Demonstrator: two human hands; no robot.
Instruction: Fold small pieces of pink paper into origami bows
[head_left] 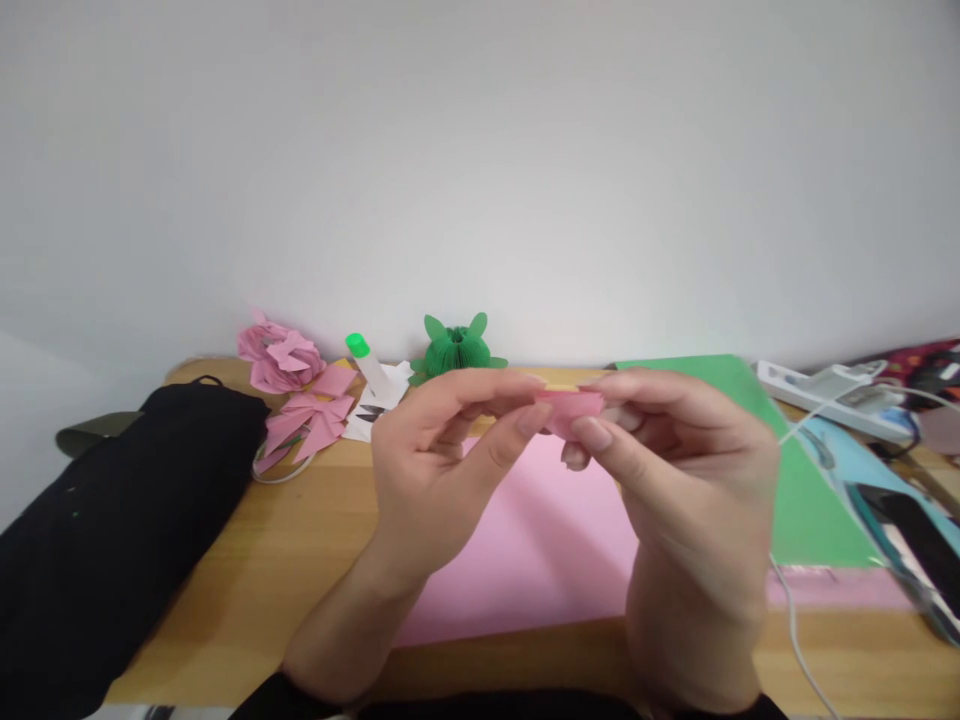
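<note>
A small folded piece of pink paper [571,408] is pinched between my two hands, raised above the table. My left hand [442,475] grips its left end with thumb and forefinger. On the other end, the thumb and fingers of my right hand [686,480] are closed; parts of the paper are hidden behind the fingertips. Below the hands lies a large pink sheet [525,560], flat on the wooden table [315,540].
Pink paper scraps [311,415], a crumpled pink paper bundle [277,352], a green-capped glue stick [367,365] and a green paper figure [457,350] stand at the back. Black cloth [135,510] lies left. Right are green paper [802,470], a power strip [832,400] and a phone [911,530].
</note>
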